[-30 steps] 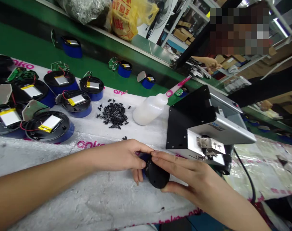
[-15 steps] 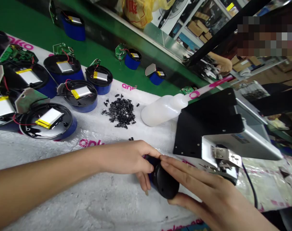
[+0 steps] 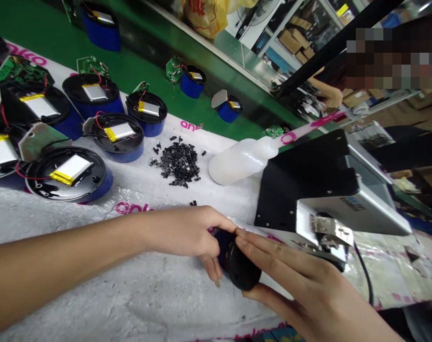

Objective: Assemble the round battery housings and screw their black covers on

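My left hand [image 3: 187, 235] and my right hand [image 3: 301, 285] both grip a small round black part [image 3: 239, 268] just above the white foam sheet [image 3: 148, 294] near the table's front. The left fingers curl over its left side. The right fingers lie along its top and right side, with the thumb under it. A blue edge shows on the part between my hands. A black and silver machine [image 3: 322, 190] stands just to the right of the part.
A pile of several small black pieces [image 3: 180, 161] and a white squeeze bottle [image 3: 242, 159] lie behind my hands. Several round blue-and-black units with silver batteries [image 3: 71, 173] fill the left side. Behind them runs a green conveyor belt [image 3: 137, 71]. Another person's hand [image 3: 328, 97] is at the far right.
The view has shifted slightly. Both hands keep hold of the black part at about the same spot.
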### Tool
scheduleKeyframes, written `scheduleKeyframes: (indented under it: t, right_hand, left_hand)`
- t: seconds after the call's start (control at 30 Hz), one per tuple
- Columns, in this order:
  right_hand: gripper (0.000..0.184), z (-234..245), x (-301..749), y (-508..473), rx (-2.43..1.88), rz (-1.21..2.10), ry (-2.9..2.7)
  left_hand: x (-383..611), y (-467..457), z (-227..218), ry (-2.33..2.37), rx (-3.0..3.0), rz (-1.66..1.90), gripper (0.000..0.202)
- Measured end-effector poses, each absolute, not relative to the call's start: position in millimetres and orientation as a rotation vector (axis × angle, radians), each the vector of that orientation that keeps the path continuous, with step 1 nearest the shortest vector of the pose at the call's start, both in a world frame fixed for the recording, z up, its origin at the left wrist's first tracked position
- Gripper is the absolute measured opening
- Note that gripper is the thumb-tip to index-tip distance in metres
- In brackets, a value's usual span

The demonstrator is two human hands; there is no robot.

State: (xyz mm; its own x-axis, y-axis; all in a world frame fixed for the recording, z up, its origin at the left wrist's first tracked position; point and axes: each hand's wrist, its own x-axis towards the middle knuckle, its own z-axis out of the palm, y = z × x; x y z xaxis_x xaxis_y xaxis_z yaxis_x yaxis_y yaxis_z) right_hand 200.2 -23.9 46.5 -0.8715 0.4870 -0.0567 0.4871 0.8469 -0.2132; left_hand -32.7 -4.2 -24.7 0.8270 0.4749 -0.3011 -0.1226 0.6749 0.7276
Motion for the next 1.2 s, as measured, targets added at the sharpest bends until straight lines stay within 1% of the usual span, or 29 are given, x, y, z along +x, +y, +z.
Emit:
scheduleKeyframes:
  t: [0.13, 0.2, 0.27, 0.33, 0.37, 0.4, 0.43, 0.47, 0.5, 0.53, 0.57, 0.6, 0.67, 0.73, 0.83, 1.0, 1.1, 1.2]
  right_hand:
    - [0.039, 46, 193, -21, 0.786, -0.230, 3.057]
    - [0.041, 44, 189, -27, 0.858, -0.236, 3.050]
    - [0.042, 44, 189, -36, 0.944, -0.278, 3.037]
    - [0.041, 44, 197, -46, 0.985, -0.399, 3.041]
    - [0.037, 43, 205, -49, 1.057, -0.463, 3.077]
    - [0.032, 42, 217, -51, 1.287, -0.468, 3.124]
    - [0.029, 40, 232, -50, 1.690, -0.384, 3.130]
    - [0.029, 39, 250, -47, 2.198, -0.207, 3.043]
    - [0.031, 37, 270, -42, 2.900, 0.143, 2.652]
    - [0.040, 34, 292, -36, 3.257, 0.376, 2.257]
    - [0.045, 31, 313, -27, 3.372, 0.404, 2.047]
    - [0.045, 27, 333, -17, 3.440, 0.355, 1.871]
    - [0.040, 16, 365, 5, 3.467, 0.068, 1.647]
    - [0.033, 6, 387, 23, 3.450, -0.211, 1.551]
    - [0.030, -5, 402, 34, 3.439, -0.536, 1.557]
    - [0.032, -9, 402, 16, 3.525, -0.951, 1.849]
    - [0.043, 0, 382, -2, 3.566, -1.241, 2.172]
    - [0.058, 20, 346, -17, 3.478, -1.585, 2.521]
  left_hand:
    - [-30, -16, -17, 0.623, 0.921, 0.387, 0.026]
    - [-21, -26, -14, 0.730, 0.994, 0.437, 0.029]
    - [-10, -35, -14, 0.829, 0.996, 0.470, 0.027]
    - [1, -40, -15, 0.895, 0.950, 0.473, 0.025]
    - [4, -42, -16, 0.921, 0.925, 0.458, 0.028]
    - [7, -42, -16, 0.951, 0.906, 0.440, 0.032]
    - [9, -41, -17, 0.983, 0.897, 0.423, 0.037]
    - [9, -40, -16, 1.008, 0.896, 0.403, 0.042]
    - [9, -39, -16, 1.025, 0.904, 0.379, 0.047]
    - [8, -37, -16, 1.036, 0.922, 0.361, 0.051]
    - [7, -37, -16, 1.040, 0.942, 0.349, 0.054]
    - [6, -36, -16, 1.043, 0.964, 0.342, 0.058]
    - [4, -37, -17, 1.057, 0.998, 0.334, 0.063]
    - [4, -37, -18, 1.076, 1.015, 0.330, 0.065]
    - [5, -39, -19, 1.090, 1.008, 0.362, 0.067]
    - [10, -41, -11, 1.126, 0.919, 0.463, 0.065]
    - [12, -38, -4, 1.176, 0.900, 0.523, 0.065]
    - [13, -31, -1, 1.201, 0.898, 0.536, 0.060]
